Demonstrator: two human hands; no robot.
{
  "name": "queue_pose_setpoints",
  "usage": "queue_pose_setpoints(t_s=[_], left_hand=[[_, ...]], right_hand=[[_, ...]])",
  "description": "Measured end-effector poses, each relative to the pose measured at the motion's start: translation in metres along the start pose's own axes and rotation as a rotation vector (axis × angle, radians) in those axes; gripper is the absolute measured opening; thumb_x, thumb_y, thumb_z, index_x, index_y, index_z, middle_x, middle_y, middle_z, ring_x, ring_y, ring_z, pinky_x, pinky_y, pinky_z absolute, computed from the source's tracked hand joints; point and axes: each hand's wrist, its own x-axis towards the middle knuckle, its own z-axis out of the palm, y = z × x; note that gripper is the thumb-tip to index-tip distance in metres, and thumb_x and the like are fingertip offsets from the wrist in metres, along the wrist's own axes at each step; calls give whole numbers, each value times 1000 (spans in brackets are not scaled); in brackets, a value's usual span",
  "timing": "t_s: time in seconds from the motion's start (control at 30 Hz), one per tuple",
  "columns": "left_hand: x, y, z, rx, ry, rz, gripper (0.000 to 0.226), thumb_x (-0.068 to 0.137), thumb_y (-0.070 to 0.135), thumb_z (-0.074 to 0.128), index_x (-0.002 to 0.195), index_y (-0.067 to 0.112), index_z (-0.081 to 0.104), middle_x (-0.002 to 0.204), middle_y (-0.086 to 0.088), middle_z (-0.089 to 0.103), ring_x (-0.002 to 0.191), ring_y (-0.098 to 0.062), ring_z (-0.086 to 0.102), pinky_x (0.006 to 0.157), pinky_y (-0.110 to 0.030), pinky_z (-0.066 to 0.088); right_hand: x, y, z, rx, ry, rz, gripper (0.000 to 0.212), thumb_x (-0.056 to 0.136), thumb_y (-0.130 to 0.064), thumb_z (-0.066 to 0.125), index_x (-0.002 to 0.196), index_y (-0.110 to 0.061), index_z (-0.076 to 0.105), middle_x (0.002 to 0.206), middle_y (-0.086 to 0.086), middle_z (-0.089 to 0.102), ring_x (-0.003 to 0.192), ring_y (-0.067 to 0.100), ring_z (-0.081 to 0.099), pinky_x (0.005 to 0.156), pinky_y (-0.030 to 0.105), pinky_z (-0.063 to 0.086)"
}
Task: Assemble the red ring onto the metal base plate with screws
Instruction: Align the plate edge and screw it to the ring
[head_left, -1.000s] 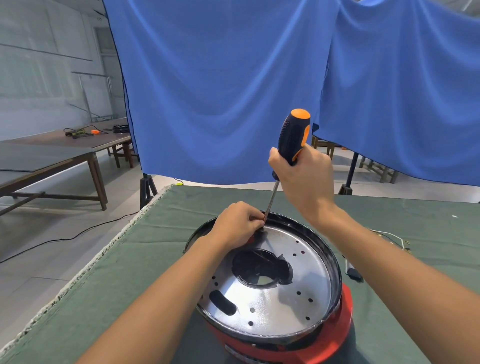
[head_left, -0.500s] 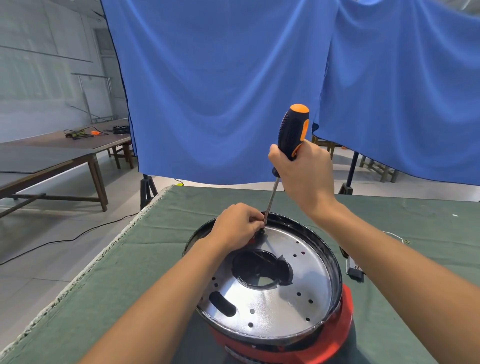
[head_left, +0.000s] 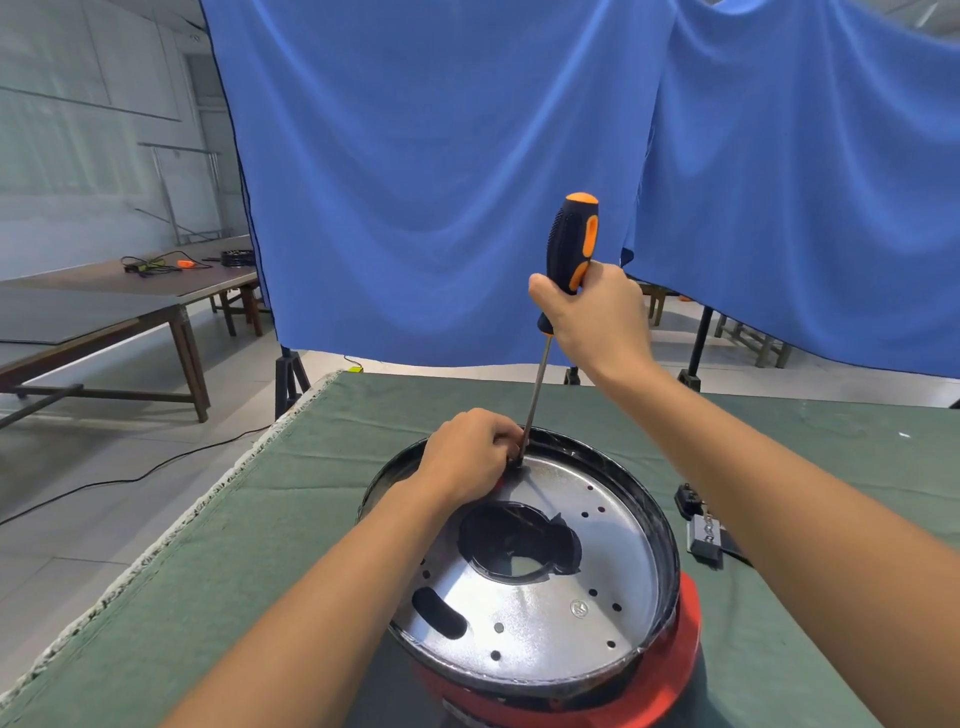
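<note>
A round shiny metal base plate (head_left: 550, 618) with a dark rim and a central hole sits tilted on the red ring (head_left: 680, 654), which shows along its near right edge. My right hand (head_left: 597, 322) grips the black-and-orange handle of a screwdriver (head_left: 571, 244); its shaft slants down to the plate's far left edge. There my left hand (head_left: 467, 457) rests on the plate with fingers curled around the screwdriver tip. The screw under the tip is hidden by my fingers.
The work lies on a table under a green cloth (head_left: 260, 561); its left edge drops to the floor. A small black-and-grey part with a wire (head_left: 701, 535) lies right of the plate. A blue curtain (head_left: 441, 171) hangs behind; a wooden table (head_left: 104, 306) stands far left.
The screwdriver handle has turned a little in my right hand and stands slightly more upright. My left hand stays at the tip.
</note>
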Motion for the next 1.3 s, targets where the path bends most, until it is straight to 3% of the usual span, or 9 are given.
queue_pose_setpoints(t_s=[0.2, 0.33, 0.43, 0.63, 0.77, 0.93, 1.1, 1.2, 1.3], left_hand=[[-2, 1, 0, -142, -29, -76, 50, 75, -3, 37, 81, 37, 67, 82, 16, 70, 86, -12, 69, 84, -38, 55], [2, 1, 3, -205, -14, -22, 38, 87, 5, 42, 87, 31, 70, 88, 9, 72, 90, -20, 67, 88, -42, 52], [5, 3, 7, -332, 2, 10, 24, 95, 11, 46, 100, 13, 69, 87, 1, 72, 93, -22, 67, 92, -43, 50], [6, 1, 4, -343, -2, 6, 20, 97, 14, 52, 98, 10, 72, 83, 4, 71, 78, -14, 63, 85, -38, 53], [3, 1, 0, -263, 13, 40, 22, 95, 15, 55, 87, 7, 74, 80, -2, 72, 75, -16, 64, 83, -36, 54], [3, 2, -2, -205, 50, 69, 24, 92, 17, 59, 76, 6, 74, 69, -8, 70, 68, -21, 63, 73, -33, 53], [5, 3, -2, -199, 106, 50, 21, 88, 22, 66, 75, 9, 76, 60, 0, 65, 56, -10, 56, 61, -21, 46], [5, 5, 0, -188, 124, 42, 18, 87, 24, 68, 81, 10, 77, 65, 1, 67, 63, -14, 62, 65, -26, 51], [5, 5, 3, -165, 142, 38, 15, 87, 26, 68, 81, 13, 71, 69, 2, 66, 68, -16, 62, 69, -30, 52]], right_hand=[[17, 1, 0, 61, -256, 26, 27, 84, -28, 58, 66, -12, 46, 46, -13, 54, 38, 1, 41, 38, 13, 30], [25, 4, -9, 126, -416, 80, 21, 87, -29, 58, 74, -12, 56, 54, -11, 58, 45, 2, 46, 50, 18, 35], [30, 6, -18, 139, -500, 138, 19, 86, -29, 59, 72, -16, 55, 41, -13, 52, 36, 4, 38, 43, 18, 30], [36, -5, -25, 43, -623, 156, 21, 79, -28, 60, 61, -19, 55, 40, -9, 44, 38, 9, 33, 38, 18, 27], [37, -21, -26, -80, -593, 179, 27, 72, -46, 61, 64, -20, 62, 46, -5, 52, 43, 13, 37, 42, 21, 28], [41, -43, -26, -339, -163, 77, 52, 70, -69, 59, 64, -19, 46, 64, -2, 55, 59, 17, 52, 50, 27, 29], [37, -63, -19, -567, -138, -72, 28, 77, -44, 58, 71, -18, 51, 64, -3, 49, 67, 23, 52, 48, 25, 24], [36, -80, -24, -550, -259, 5, 16, 71, -32, 55, 65, -18, 50, 49, -4, 59, 54, 18, 64, 48, 22, 30], [35, -92, -27, -533, -348, 38, 12, 70, -25, 51, 63, -15, 49, 35, -3, 56, 37, 15, 61, 48, 20, 40]])
